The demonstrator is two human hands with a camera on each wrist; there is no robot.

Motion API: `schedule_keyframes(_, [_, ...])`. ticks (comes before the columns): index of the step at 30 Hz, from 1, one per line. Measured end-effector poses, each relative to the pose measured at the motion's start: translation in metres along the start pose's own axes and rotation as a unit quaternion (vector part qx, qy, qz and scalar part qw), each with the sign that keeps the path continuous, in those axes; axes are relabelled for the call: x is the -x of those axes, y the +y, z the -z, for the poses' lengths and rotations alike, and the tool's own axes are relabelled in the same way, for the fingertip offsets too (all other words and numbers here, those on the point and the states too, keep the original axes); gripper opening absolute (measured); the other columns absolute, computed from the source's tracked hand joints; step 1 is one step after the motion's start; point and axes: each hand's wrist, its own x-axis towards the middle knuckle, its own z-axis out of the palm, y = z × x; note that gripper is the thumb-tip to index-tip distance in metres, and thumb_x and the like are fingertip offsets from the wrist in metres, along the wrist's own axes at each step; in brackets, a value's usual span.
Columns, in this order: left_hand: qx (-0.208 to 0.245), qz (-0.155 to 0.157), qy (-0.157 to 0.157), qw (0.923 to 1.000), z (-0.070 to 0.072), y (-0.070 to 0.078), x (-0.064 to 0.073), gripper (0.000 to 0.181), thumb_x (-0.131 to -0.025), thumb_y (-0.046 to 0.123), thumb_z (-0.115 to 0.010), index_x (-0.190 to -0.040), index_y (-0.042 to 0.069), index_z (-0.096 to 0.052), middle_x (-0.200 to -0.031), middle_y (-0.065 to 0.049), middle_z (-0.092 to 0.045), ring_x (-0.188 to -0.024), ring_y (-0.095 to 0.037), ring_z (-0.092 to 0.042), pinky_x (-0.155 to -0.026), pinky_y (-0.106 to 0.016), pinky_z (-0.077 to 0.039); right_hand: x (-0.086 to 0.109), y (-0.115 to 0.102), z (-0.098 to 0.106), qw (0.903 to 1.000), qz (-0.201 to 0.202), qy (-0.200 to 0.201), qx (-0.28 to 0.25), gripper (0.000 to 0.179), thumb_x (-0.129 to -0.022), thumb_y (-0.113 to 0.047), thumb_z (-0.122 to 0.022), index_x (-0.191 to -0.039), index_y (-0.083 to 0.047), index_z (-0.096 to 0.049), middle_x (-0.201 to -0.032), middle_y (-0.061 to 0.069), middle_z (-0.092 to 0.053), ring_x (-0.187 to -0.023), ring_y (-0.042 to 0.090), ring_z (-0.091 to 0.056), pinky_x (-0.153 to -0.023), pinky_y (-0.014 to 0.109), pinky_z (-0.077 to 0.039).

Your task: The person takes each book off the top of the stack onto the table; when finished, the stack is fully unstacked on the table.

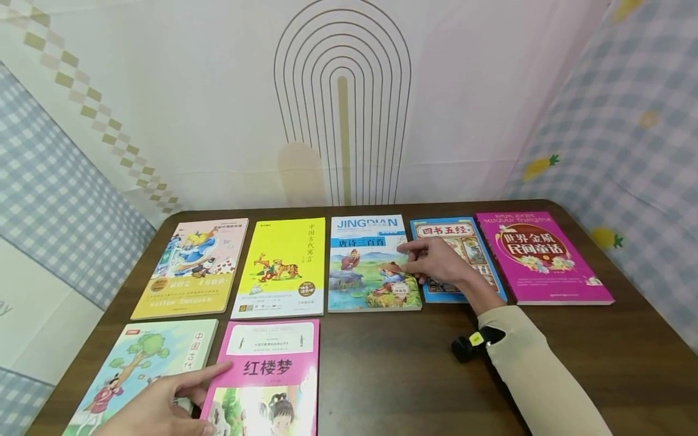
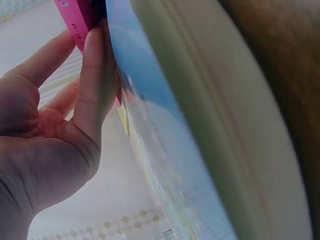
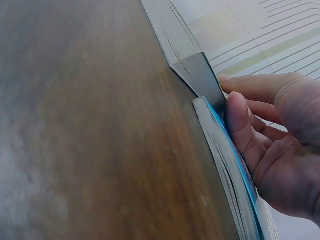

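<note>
My left hand (image 1: 163, 399) lies over the pale green book (image 1: 147, 351) with the tree on its cover. Its index fingertip and thumb touch the left edge of the pink book (image 1: 272, 366). In the left wrist view, a corner of that pink book (image 2: 75, 20) shows at the fingertips. My right hand (image 1: 438, 263) reaches across the blue-bordered book (image 1: 436, 297), partly hiding it. Its index finger and thumb touch the right edge of the white and blue book (image 1: 360, 290) with the landscape cover. From the right wrist, the thumb appears beside that book's side (image 3: 202, 75).
A pink and yellow book (image 1: 191, 266) and a yellow book (image 1: 283, 254) lie at the back left. At the back right lies a magenta book (image 1: 545, 260). All rest on a dark wooden table (image 1: 392, 375) before a patterned cloth backdrop (image 1: 234, 121).
</note>
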Motion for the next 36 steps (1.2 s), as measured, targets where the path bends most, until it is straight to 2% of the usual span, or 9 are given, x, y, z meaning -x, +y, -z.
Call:
schedule_keyframes(9, [-0.007, 0.035, 0.026, 0.999, -0.003, 0.007, -0.002, 0.092, -0.086, 0.003, -0.085, -0.162, -0.001, -0.034, -0.097, -0.005, -0.058, -0.065, -0.018, -0.057, -0.057, -0.023, -0.051, 0.001, 0.002, 0.0, 1.0, 0.0, 0.003, 0.003, 0.053, -0.097, -0.013, -0.076, -0.144, 0.005, -0.06, -0.092, 0.013, -0.062, -0.062, 0.019, -0.062, -0.06, 0.031, -0.059])
schedule_keyframes(16, [-0.083, 0.04, 0.051, 0.9945, -0.001, 0.01, -0.004, 0.088, -0.084, 0.003, -0.085, -0.16, -0.001, -0.04, -0.096, -0.004, -0.061, -0.068, -0.021, -0.062, -0.06, -0.025, -0.052, 0.001, 0.002, -0.001, 1.0, 0.0, 0.004, -0.003, 0.053, -0.097, -0.011, -0.076, -0.144, 0.006, -0.06, -0.091, 0.012, -0.062, -0.063, 0.019, -0.062, -0.06, 0.031, -0.059])
schedule_keyframes(19, [-0.176, 0.041, 0.094, 0.9789, -0.001, 0.018, -0.001, 0.084, -0.083, 0.011, -0.088, -0.157, 0.003, -0.048, -0.092, 0.002, -0.068, -0.06, -0.016, -0.057, -0.057, -0.024, -0.046, 0.001, 0.002, -0.002, 1.0, -0.003, 0.005, -0.004, 0.051, -0.097, -0.011, -0.075, -0.143, 0.005, -0.061, -0.091, 0.012, -0.062, -0.063, 0.019, -0.062, -0.06, 0.031, -0.059])
schedule_keyframes(23, [-0.299, 0.036, 0.163, 0.9393, 0.002, 0.036, 0.004, 0.08, -0.085, 0.027, -0.088, -0.155, 0.009, -0.052, -0.094, 0.009, -0.075, -0.057, -0.006, -0.057, -0.06, -0.027, -0.047, 0.001, 0.002, -0.001, 1.0, -0.001, 0.009, -0.003, 0.049, -0.097, -0.01, -0.075, -0.142, 0.005, -0.062, -0.09, 0.012, -0.062, -0.063, 0.019, -0.062, -0.06, 0.031, -0.059])
schedule_keyframes(25, [-0.334, 0.019, 0.185, 0.9241, 0.007, 0.046, 0.004, 0.079, -0.089, 0.035, -0.085, -0.155, 0.01, -0.052, -0.099, 0.008, -0.077, -0.064, -0.004, -0.063, -0.064, -0.03, -0.051, 0.001, 0.001, -0.001, 0.9999, -0.002, 0.012, -0.002, 0.049, -0.097, -0.01, -0.075, -0.142, 0.005, -0.063, -0.091, 0.012, -0.062, -0.063, 0.02, -0.062, -0.06, 0.031, -0.059])
schedule_keyframes(28, [-0.347, -0.003, 0.212, 0.9135, 0.013, 0.06, 0.0, 0.074, -0.093, 0.041, -0.081, -0.155, 0.011, -0.054, -0.106, 0.002, -0.078, -0.079, -0.008, -0.071, -0.067, -0.033, -0.056, 0.002, 0.001, -0.001, 0.9999, -0.007, 0.011, -0.001, 0.05, -0.097, -0.011, -0.075, -0.142, 0.004, -0.063, -0.092, 0.012, -0.062, -0.063, 0.02, -0.062, -0.06, 0.033, -0.059])
schedule_keyframes(31, [-0.338, -0.042, 0.238, 0.9093, 0.017, 0.073, -0.01, 0.067, -0.095, 0.039, -0.08, -0.152, 0.012, -0.057, -0.111, -0.006, -0.079, -0.09, -0.019, -0.076, -0.07, -0.039, -0.061, 0.004, -0.004, -0.002, 0.9998, -0.009, 0.019, 0.004, 0.05, -0.097, -0.015, -0.075, -0.143, 0.001, -0.063, -0.094, 0.013, -0.063, -0.065, 0.022, -0.063, -0.061, 0.034, -0.06])
schedule_keyframes(33, [-0.337, -0.072, 0.254, 0.9036, 0.019, 0.081, -0.02, 0.063, -0.096, 0.036, -0.079, -0.15, 0.012, -0.059, -0.115, -0.011, -0.078, -0.094, -0.029, -0.078, -0.075, -0.049, -0.063, 0.007, -0.011, 0.0, 0.9991, 0.0, 0.038, 0.021, 0.049, -0.099, -0.019, -0.074, -0.144, -0.002, -0.064, -0.096, 0.014, -0.064, -0.067, 0.025, -0.064, -0.061, 0.035, -0.059])
schedule_keyframes(36, [-0.352, -0.114, 0.279, 0.8865, 0.022, 0.096, -0.037, 0.06, -0.098, 0.035, -0.076, -0.15, 0.012, -0.06, -0.119, -0.018, -0.077, -0.095, -0.037, -0.076, -0.075, -0.056, -0.061, 0.015, -0.026, 0.004, 0.9928, 0.024, 0.093, 0.072, 0.046, -0.102, -0.026, -0.071, -0.143, -0.007, -0.065, -0.102, 0.015, -0.067, -0.079, 0.03, -0.065, -0.066, 0.039, -0.057])
